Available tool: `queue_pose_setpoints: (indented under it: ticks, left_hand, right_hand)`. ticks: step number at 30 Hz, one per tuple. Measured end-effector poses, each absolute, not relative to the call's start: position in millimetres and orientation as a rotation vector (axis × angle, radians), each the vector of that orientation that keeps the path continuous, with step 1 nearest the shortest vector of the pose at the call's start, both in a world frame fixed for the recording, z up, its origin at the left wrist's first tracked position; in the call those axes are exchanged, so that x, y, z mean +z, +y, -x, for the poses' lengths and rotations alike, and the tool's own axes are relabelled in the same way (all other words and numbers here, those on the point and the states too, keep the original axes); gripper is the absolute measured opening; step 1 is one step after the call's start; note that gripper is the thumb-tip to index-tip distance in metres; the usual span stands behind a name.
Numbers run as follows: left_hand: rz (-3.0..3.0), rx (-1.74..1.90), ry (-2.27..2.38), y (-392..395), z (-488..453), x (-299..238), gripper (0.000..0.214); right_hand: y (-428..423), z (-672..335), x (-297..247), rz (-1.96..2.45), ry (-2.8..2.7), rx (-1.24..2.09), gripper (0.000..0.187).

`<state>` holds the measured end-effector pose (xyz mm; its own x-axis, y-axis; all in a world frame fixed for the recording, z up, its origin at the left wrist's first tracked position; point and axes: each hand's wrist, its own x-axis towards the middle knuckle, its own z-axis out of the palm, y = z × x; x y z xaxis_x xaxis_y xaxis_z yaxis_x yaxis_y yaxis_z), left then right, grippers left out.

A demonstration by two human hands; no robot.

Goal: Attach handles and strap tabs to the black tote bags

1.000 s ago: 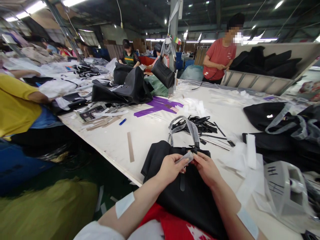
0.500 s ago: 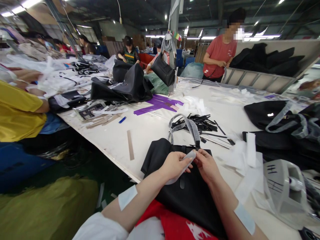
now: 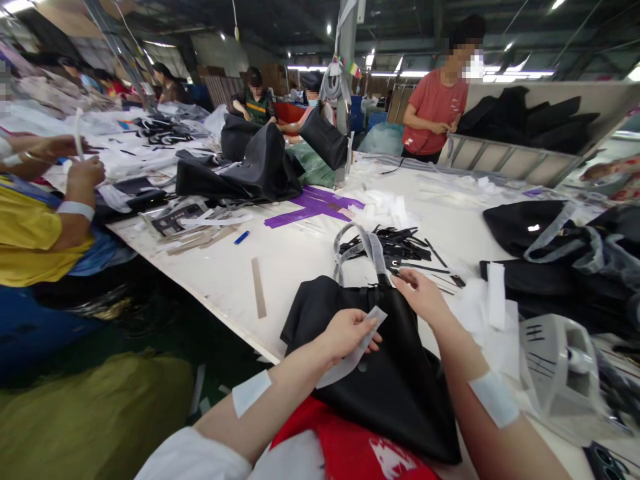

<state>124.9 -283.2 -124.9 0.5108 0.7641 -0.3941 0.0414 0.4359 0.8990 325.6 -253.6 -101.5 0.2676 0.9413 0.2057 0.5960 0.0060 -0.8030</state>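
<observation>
A black bag point(image 3: 395, 387) lies on the white table point(image 3: 290, 267) in front of me, its grey wrapped handles point(image 3: 367, 250) standing up at the far side. My left hand point(image 3: 345, 333) pinches a white strip of wrapping paper point(image 3: 350, 357) over the bag's front. My right hand point(image 3: 423, 297) is up by the base of the handles with its fingers loosely curled, and I cannot see anything in it.
Black straps point(image 3: 405, 247), purple sheets point(image 3: 310, 207), a blue lighter point(image 3: 241, 237) and white paper pieces point(image 3: 495, 300) litter the table. More black bags point(image 3: 550, 233) lie right and at the far left point(image 3: 250, 173). A grey tool point(image 3: 565, 373) sits at right. Other people work around.
My hands have parted: the right one moved up and right toward the handle base, while the left drew the white strip down over the bag.
</observation>
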Motion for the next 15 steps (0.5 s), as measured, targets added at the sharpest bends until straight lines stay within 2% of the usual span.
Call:
queue_pose_setpoints:
  ticks: [3, 5, 11, 15]
  left_hand:
    - [-0.996, 0.521, 0.953, -285, -128, -131, 0.049]
    - [-0.974, 0.532, 0.943, -286, -130, -134, 0.049]
    - [-0.878, 0.651, 0.906, -281, -132, -130, 0.044]
    - [-0.874, 0.651, 0.923, -278, -130, -128, 0.043]
  right_hand:
    - [-231, -323, -103, 1.678, -1.575, 0.925, 0.032]
    - [-220, -320, -103, 1.629, -1.652, 1.020, 0.028]
    - [-209, -314, -101, 1.604, -1.751, 1.080, 0.019]
    - [-214, -311, -92, 1.679, -1.765, 0.913, 0.013]
